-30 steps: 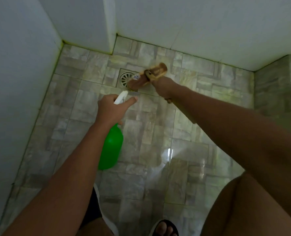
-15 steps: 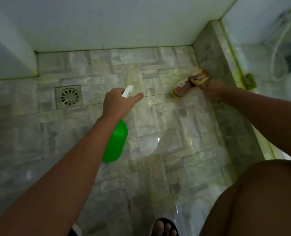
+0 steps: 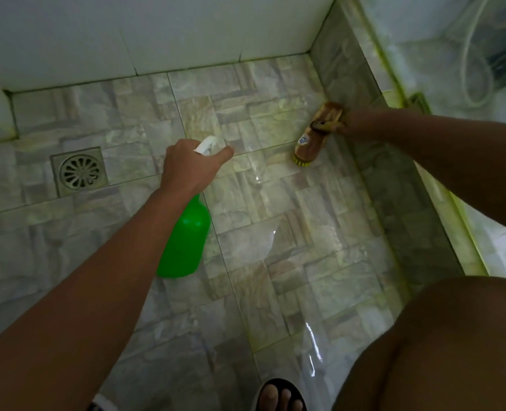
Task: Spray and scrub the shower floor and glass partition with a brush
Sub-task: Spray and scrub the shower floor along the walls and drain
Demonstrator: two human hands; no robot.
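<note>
While your left hand (image 3: pixel 186 167) grips the green spray bottle (image 3: pixel 185 241) mid-frame, your right hand (image 3: pixel 351 124) clamps the brush (image 3: pixel 315 136). Its bristles touch the shower floor (image 3: pixel 275 232) at upper right.

The floor (image 3: pixel 275 203) is laid in small stone-look tiles of grey, beige and pale green, wet and glossy with bright streaks of reflected light. A square metal drain (image 3: pixel 80 172) with a round slotted grate sits in it, near the far wall. That white wall (image 3: pixel 157 34) meets the floor along a greenish grout line. Well to the right of the drain rises a low tiled curb (image 3: pixel 394 185), its top edge stained yellow-green. Beyond the curb a pale hose (image 3: pixel 477 69) loops, blurred. The light is dim.
</note>
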